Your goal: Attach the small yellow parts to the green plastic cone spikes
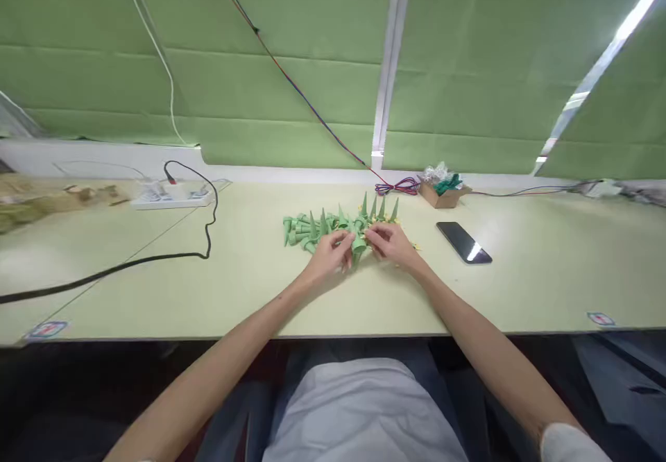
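Several light-green cone-shaped pieces (302, 229) lie in a pile on the pale table, some on their sides and some standing with the point up. Between my two hands is one green piece (359, 245) with a wide round end. My left hand (331, 250) is closed in a pinch at its left side, thumb and forefinger touching it. At its upper right, my right hand (390, 241) is closed too, fingertips together; what they pinch is too small to make out. Small yellow bits show around the upright cones (382, 209) behind my right hand.
A black phone (464, 242) lies to the right. Behind it stands a small cardboard box (442, 195) with crumpled silver and green material, next to a coiled red-blue cable (398, 186). On the left are a white power strip (171, 197) and a black cord (156, 259).
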